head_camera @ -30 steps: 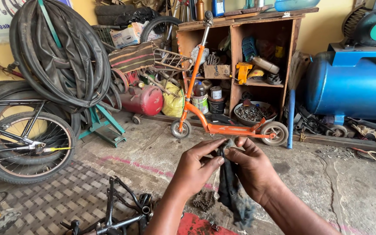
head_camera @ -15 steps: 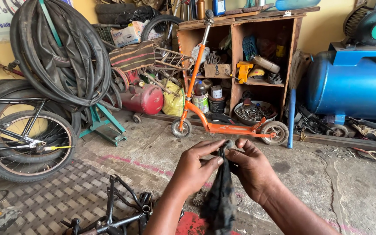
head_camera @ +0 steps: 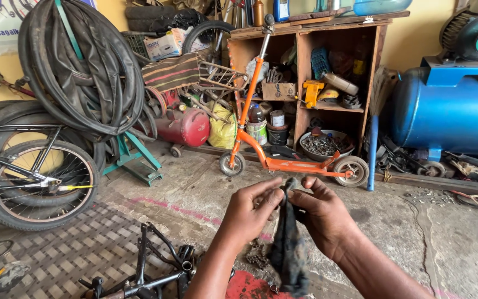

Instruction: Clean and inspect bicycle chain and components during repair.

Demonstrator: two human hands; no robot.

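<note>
My left hand [head_camera: 249,211] and my right hand [head_camera: 321,215] are held up together in front of me, and both pinch the top edge of a dark, dirty rag [head_camera: 289,243]. The rag hangs straight down between my wrists. Something small may be wrapped in its top fold, but it is hidden by my fingertips. Below the rag, a bicycle chain [head_camera: 256,256] lies in a heap on the concrete floor beside a red patch [head_camera: 247,285].
An orange kick scooter [head_camera: 272,158] stands ahead before a wooden shelf [head_camera: 305,77] of tools and cans. A black bicycle frame [head_camera: 150,268] lies at lower left. Bicycle wheel [head_camera: 34,185] and hanging tyres [head_camera: 81,66] fill the left; a blue compressor tank [head_camera: 449,113] is right.
The rag has unfolded and now hangs longer between my hands. My hands stay close together at about the same height.
</note>
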